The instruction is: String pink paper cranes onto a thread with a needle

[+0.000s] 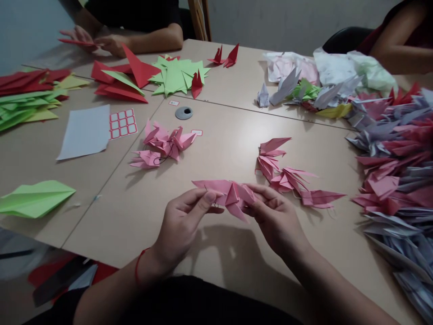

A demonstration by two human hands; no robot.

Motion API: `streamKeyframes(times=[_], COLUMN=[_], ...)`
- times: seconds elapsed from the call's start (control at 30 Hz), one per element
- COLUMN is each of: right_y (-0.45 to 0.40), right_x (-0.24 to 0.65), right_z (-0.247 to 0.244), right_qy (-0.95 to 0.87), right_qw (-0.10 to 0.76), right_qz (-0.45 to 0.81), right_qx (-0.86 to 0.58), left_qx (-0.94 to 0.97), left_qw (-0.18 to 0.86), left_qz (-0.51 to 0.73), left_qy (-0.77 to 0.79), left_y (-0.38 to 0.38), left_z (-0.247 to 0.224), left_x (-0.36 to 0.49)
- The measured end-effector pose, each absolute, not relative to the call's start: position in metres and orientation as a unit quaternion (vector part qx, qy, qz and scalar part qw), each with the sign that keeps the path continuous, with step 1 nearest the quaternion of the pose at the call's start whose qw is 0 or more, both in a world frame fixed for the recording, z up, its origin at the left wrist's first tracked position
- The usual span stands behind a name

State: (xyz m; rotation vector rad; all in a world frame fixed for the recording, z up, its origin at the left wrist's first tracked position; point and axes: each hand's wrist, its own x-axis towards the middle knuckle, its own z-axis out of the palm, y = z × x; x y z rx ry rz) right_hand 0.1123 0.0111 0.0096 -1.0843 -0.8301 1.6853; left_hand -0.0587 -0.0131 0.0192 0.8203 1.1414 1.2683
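Pinching a pink folded-paper bird (pixel 232 194) between both hands, just below mid-frame, raised over the table (pixel 219 155). Left hand (pixel 179 221): grip closed, thumb and fingers on the wing pointing left. Right hand (pixel 279 219): grip closed on the opposite end, fingers partly hidden by the paper.

Main risk, as judged: your two pinches pulling against each other could tear the thin paper or open its folds. Too hard a squeeze would crush a wing crease. A fine dark strand seems to hang by your left fingertips; too small to tell what it joins. If it is attached, a tug could rip the paper.

Beyond your left hand, centre left: a pink bird cluster (pixel 157 135) with a dark thread loop (pixel 165 159) lying loose. Likely snag if a finger or wing tip catches it.

Beyond your right hand, right of centre: a second pink cluster (pixel 286 178), pale strand near its lower end. Your knuckles sit close; a sideways swing could drag it or bend its wings.

Right edge: a dense pink and grey pile (pixel 382 187). A bumped forearm could start a slide.

Lower left: a green folded sheet (pixel 35 198), light, easily brushed towards the near table edge.
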Motion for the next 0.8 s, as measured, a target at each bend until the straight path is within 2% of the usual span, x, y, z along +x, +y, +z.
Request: streamKeyframes(times=[0.13,0.3,0.4,0.5,0.7,0.8], right_y=[0.012,0.015,0.019,0.021,0.022,0.023], right_x=[0.115,0.120,0.121,0.122,0.125,0.124], right_z=[0.005,0.005,0.007,0.007,0.008,0.012], right_qy=[-0.350,-0.445,-0.452,-0.441,-0.395,-0.393], right_qw=[0.482,0.513,0.509,0.501,0.486,0.475], right_qz=[0.682,0.632,0.638,0.656,0.692,0.693], right_qx=[-0.424,-0.373,-0.361,-0.352,-0.360,-0.374], left_qx=[0.475,0.778,0.837,0.838,0.688,0.644], left_qw=[0.503,0.210,0.121,0.137,0.305,0.337], left_qz=[0.527,0.498,0.449,0.437,0.502,0.537], left_qy=[0.492,0.320,0.289,0.298,0.426,0.429], left_y=[-0.015,-0.014,-0.018,-0.027,-0.038,-0.029], left_z=[0.020,0.024,0.025,0.028,0.033,0.033], left_x=[-0.065,-0.079,-0.089,-0.098,-0.106,-0.103])
